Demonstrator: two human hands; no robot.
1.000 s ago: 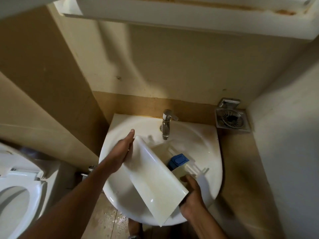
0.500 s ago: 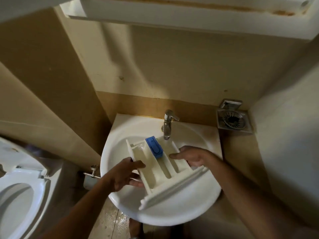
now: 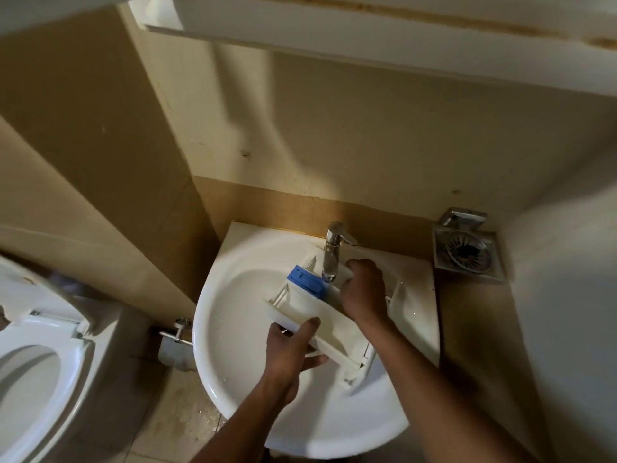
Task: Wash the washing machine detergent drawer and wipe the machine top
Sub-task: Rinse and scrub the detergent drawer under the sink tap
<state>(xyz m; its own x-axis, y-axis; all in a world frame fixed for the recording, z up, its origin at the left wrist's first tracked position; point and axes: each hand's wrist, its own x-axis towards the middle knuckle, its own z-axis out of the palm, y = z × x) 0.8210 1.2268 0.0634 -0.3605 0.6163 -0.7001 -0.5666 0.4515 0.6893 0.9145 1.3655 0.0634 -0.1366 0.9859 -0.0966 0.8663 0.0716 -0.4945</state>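
Observation:
The white detergent drawer (image 3: 329, 324) lies tilted inside the white sink (image 3: 233, 329), under the chrome tap (image 3: 332, 252). Its blue insert (image 3: 305, 282) sits at the far end beside the spout. My left hand (image 3: 290, 354) grips the drawer's near left edge, thumb on top. My right hand (image 3: 364, 292) reaches into the drawer's far part just below the spout; its fingers are curled down inside and partly hidden. I cannot tell whether water runs from the tap.
A toilet (image 3: 36, 369) with its seat down stands at the left. A metal floor drain (image 3: 465, 252) lies to the right of the sink. A white shelf or cabinet edge (image 3: 334, 31) overhangs above. Wet floor tiles (image 3: 187, 422) show below the sink.
The drawer has turned from front-panel-up to open side up and moved under the tap. My right hand has gone from its near end into its far part; my left hand has shifted to the near edge.

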